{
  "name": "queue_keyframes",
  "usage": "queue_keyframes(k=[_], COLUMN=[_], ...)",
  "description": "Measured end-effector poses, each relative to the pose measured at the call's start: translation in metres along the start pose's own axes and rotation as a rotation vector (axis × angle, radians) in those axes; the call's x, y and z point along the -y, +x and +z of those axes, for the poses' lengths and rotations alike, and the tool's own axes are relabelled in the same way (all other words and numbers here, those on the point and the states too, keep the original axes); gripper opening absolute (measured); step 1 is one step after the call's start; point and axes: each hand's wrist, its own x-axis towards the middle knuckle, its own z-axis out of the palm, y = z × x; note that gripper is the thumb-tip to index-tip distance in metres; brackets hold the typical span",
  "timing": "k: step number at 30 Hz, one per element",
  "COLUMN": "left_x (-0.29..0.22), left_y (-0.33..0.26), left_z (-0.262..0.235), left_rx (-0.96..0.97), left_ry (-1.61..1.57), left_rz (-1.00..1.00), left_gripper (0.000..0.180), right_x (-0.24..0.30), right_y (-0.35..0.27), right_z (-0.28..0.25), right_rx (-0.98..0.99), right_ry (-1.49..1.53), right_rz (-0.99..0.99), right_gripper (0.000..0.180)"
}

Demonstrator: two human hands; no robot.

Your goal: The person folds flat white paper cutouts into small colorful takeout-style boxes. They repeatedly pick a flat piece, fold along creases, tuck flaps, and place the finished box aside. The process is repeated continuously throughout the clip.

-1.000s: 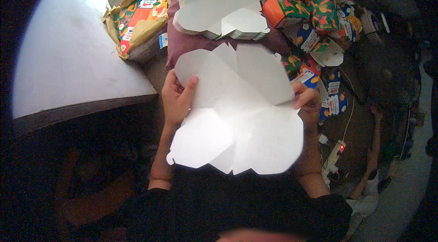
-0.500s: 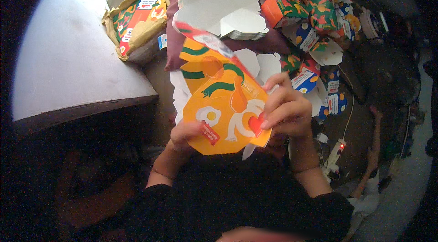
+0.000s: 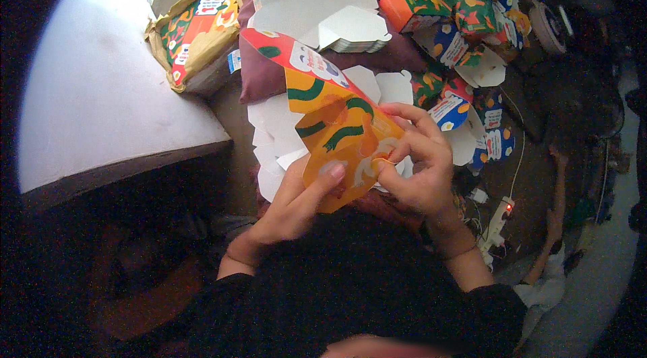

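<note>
Between my hands is a printed carton (image 3: 347,125), partly folded, with a yellow panel of food drawings and a red panel along its far side. My left hand (image 3: 296,199) grips its near left part, thumb on the yellow face. At the right edge, the fingers of my right hand (image 3: 421,162) pinch a flap, and the card bends there. Beyond the carton lies a stack of flat white carton blanks (image 3: 296,1) on a purple cushion (image 3: 255,78). More white blanks (image 3: 266,132) lie beneath and left of the held carton.
A torn brown paper package (image 3: 195,31) of printed cartons stands left, by a white tabletop (image 3: 101,88). Folded cartons (image 3: 475,14) are heaped at the far right. A power strip (image 3: 497,220) with cords lies right; another person's arm (image 3: 556,203) shows at the far right.
The carton's yellow panel has tilted and bent inward. My left hand has moved up and right onto its face, and my right fingers have shifted to pinch the flap.
</note>
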Motion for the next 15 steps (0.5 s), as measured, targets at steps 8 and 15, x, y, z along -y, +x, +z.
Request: queue_keyframes(k=[8,15], left_x=[0.007,0.028], left_y=[0.01,0.009], left_z=[0.015,-0.009], left_rx=[-0.15,0.046], left_ry=[-0.391,-0.161], left_rz=[0.443,0.191], left_gripper=[0.048,0.047], right_x=[-0.008,-0.011], right_y=[-0.002,-0.015], right_z=[-0.006,0.001], right_rx=[0.141,0.06], right_ry=[0.223,0.238], right_rz=[0.051,0.193], right_gripper=[0.017,0.051])
